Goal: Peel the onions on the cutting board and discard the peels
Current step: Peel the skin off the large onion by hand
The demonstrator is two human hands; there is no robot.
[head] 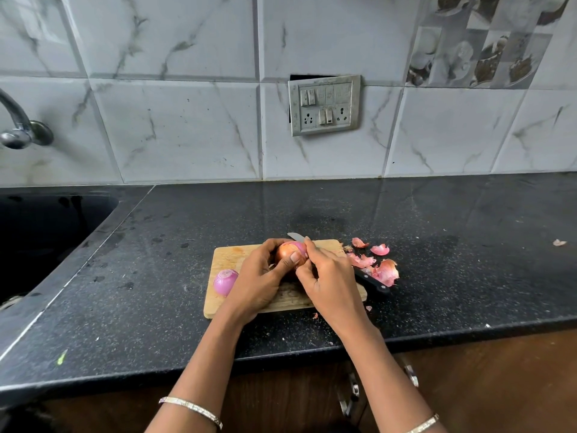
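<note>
Over the cutting board [231,256], both hands [265,276] grip an onion [288,251].

Both forearms reach forward from the lower edge and converge, a thin bangle on each. Left hand [262,276]: fingers curled round the onion [288,253], thumb laid flat across its near face. Right hand [331,278]: back turned upward, fingers bent, fingertips pinching at the onion's right side; the knife [371,281] passes beneath this hand.
</note>
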